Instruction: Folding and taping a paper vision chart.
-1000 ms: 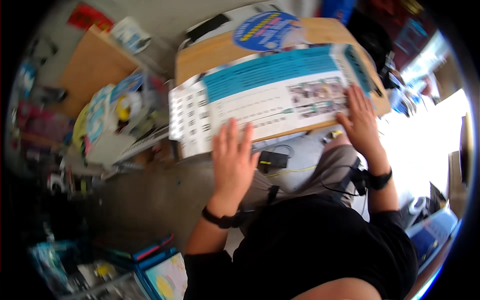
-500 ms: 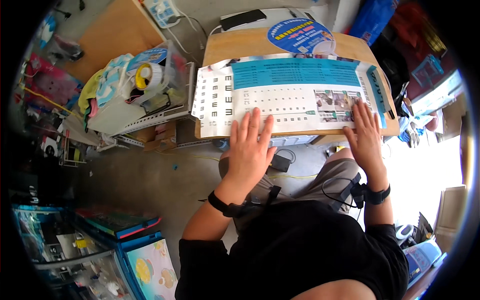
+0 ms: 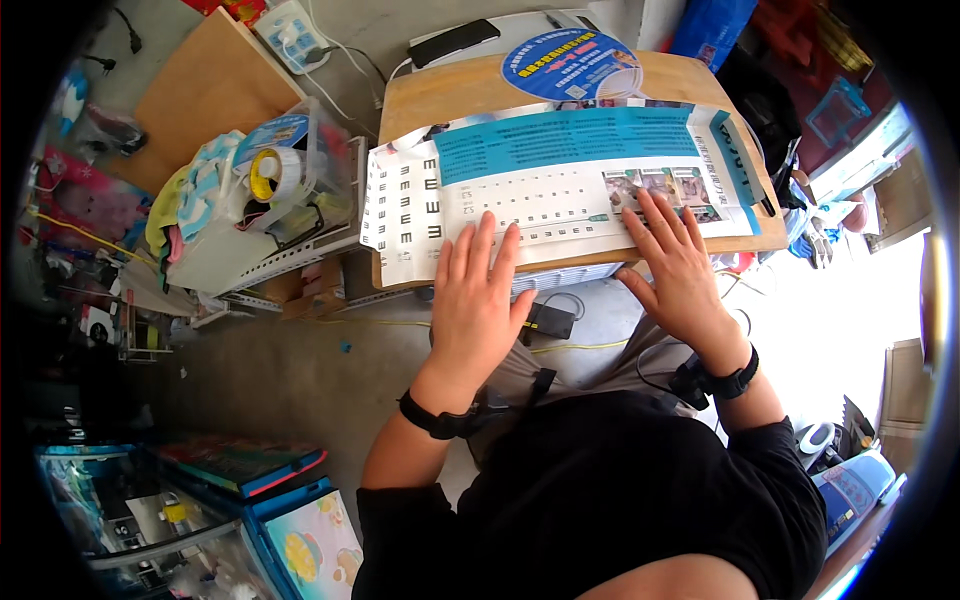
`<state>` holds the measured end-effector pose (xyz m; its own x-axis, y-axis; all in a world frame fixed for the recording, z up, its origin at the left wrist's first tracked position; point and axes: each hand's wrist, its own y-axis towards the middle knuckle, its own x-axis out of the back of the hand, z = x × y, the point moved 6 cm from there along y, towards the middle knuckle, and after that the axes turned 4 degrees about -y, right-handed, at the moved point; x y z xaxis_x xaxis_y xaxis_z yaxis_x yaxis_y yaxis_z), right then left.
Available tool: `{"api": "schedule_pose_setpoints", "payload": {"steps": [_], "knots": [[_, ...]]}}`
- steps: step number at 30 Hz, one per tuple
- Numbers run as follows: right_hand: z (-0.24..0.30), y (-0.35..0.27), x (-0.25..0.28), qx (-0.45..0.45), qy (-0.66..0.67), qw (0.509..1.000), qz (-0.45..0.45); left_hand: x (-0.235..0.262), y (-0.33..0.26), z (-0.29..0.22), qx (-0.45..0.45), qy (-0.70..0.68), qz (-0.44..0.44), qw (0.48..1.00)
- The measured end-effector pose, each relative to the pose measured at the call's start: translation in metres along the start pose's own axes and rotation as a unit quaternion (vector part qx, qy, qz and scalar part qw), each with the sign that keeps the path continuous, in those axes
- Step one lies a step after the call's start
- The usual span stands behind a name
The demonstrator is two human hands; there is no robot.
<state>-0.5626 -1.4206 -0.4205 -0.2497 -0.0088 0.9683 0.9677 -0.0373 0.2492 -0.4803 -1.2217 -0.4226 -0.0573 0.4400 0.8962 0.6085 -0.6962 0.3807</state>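
A long paper eye chart (image 3: 540, 150) lies across the wooden table (image 3: 430, 97). It has a blue band, rows of black symbols and a few small photos. My left hand (image 3: 468, 310) rests palm down at its near edge, fingers spread over the smallest symbols. Flat on the photos are the fingers of my right hand (image 3: 682, 275), also stretched apart. Neither hand grips anything. The chart's far edge curls up slightly, and its right end is folded or creased. Behind it lies a round blue hand fan (image 3: 570, 65) with printing.
A dark flat device (image 3: 455, 43) lies beyond the table's far edge, near a white power strip (image 3: 292, 38). At the left, a clear plastic box (image 3: 335, 165) and a roll of tape (image 3: 275, 176) sit on a shelf. A black adapter (image 3: 550, 321) lies on the floor below.
My right hand has slid left along the chart, from right of the photos onto them. My left hand keeps its place on the paper. The whole view has shifted slightly.
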Motion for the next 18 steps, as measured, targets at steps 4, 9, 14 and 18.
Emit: {"api": "schedule_pose_setpoints", "payload": {"steps": [4,9,14,18], "knots": [[0.005,0.004,0.002,0.015,0.022,1.000,-0.013,0.012,0.000,-0.001,0.009,0.007,-0.010,1.000],[-0.011,-0.003,0.028,0.014,0.075,0.991,-0.113,0.063,-0.003,0.032,0.006,-0.056,-0.162,0.985],[-0.030,-0.019,0.032,0.022,0.067,0.973,-0.222,0.108,-0.015,0.165,0.109,0.072,-0.303,0.944],[-0.024,-0.020,0.028,0.023,0.062,0.974,-0.217,0.116,-0.017,0.251,0.193,0.181,-0.292,0.919]]}}
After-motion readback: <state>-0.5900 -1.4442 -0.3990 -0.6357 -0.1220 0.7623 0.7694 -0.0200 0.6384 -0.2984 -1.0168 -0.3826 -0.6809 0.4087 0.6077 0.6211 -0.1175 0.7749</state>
